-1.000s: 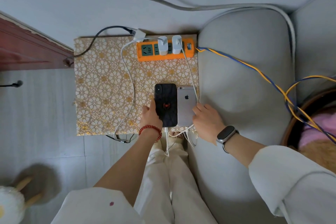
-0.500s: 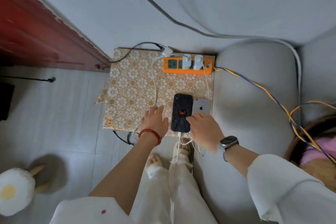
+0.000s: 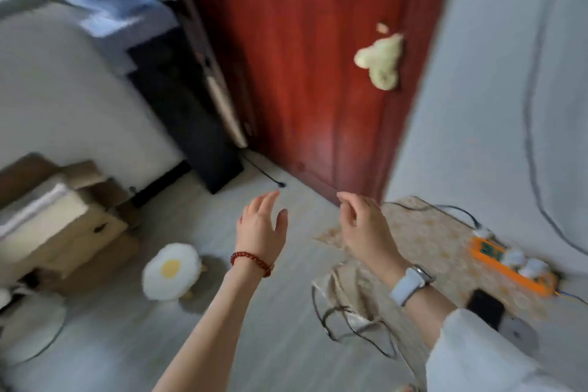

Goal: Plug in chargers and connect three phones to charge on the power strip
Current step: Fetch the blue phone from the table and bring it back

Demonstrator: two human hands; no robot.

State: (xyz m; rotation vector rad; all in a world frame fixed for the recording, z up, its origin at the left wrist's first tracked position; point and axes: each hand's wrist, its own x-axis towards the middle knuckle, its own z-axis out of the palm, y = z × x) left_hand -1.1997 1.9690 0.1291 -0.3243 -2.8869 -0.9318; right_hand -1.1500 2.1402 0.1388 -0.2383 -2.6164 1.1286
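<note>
Above the pale floor, the left hand (image 3: 262, 227) and the right hand (image 3: 366, 226) hang in the air with fingers loosely spread, holding nothing. Off to the right, the orange plastic power strip (image 3: 512, 267) lies on the gold floral-patterned worktop (image 3: 423, 232), with rounded white chargers (image 3: 525, 262) standing in its sockets. Near it, a flat black phone (image 3: 485, 307) lies on the same worktop. Everything is motion-blurred. A fluffy fried-egg-shaped cushion (image 3: 171, 270) sits beside cardboard boxes (image 3: 63, 219).

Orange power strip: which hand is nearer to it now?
Right. The right hand hovers over the patterned mat's near edge, left of the power strip; the left hand is farther left, over bare floor.
</note>
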